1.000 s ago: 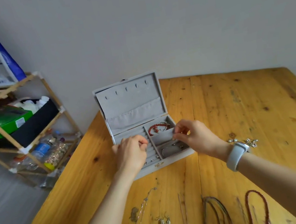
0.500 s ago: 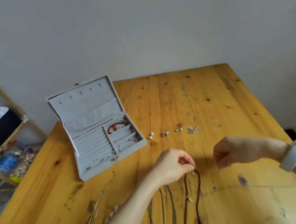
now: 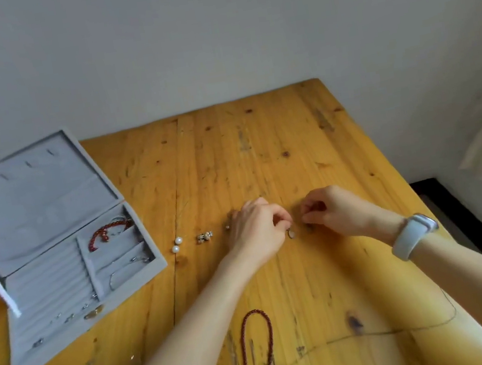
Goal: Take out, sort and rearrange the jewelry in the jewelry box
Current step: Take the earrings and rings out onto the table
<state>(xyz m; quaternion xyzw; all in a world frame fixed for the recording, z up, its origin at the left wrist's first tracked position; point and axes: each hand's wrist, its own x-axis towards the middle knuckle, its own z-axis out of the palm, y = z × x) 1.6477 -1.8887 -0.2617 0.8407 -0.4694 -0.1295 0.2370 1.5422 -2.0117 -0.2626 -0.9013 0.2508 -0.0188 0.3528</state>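
Wooden table [image 3: 260,154]: knotty yellow planks, far edge against a pale wall, right edge running diagonally toward the near right corner. Broad bare planks lie between the hands and the far edge.

Jewelry box [image 3: 53,243]: grey, velvet-lined, lid open and leaning back, sitting at the table's left side, partly cut by the left frame border. Lid lining shows a row of small hooks and a pocket. Base has ring rolls on the left, square compartments on the right. A red bead bracelet [image 3: 108,230] lies in the far right compartment; a thin silver piece lies in the near right one; small studs sit along the front ring rolls.

Left hand [image 3: 256,230]: mid-table, fingers curled, thumb and forefinger pinching a small pale drop pendant [image 3: 291,233] that hangs just above the wood. Right hand [image 3: 329,212]: just beside it, fingers curled at the tips; whether they hold anything I cannot tell. White wristband [image 3: 412,234] on the right wrist.

Dark red cord necklace [image 3: 259,346] lies near the front edge between the forearms. Two pearls [image 3: 177,244] and a small metallic cluster [image 3: 204,236] lie between box and left hand.

Versus 0.5 s ago: both hands were nearer the front, at the top of the cord necklace; they now sit farther out, by the row of small pieces. The view has swung right, so the box now sits at the left edge.
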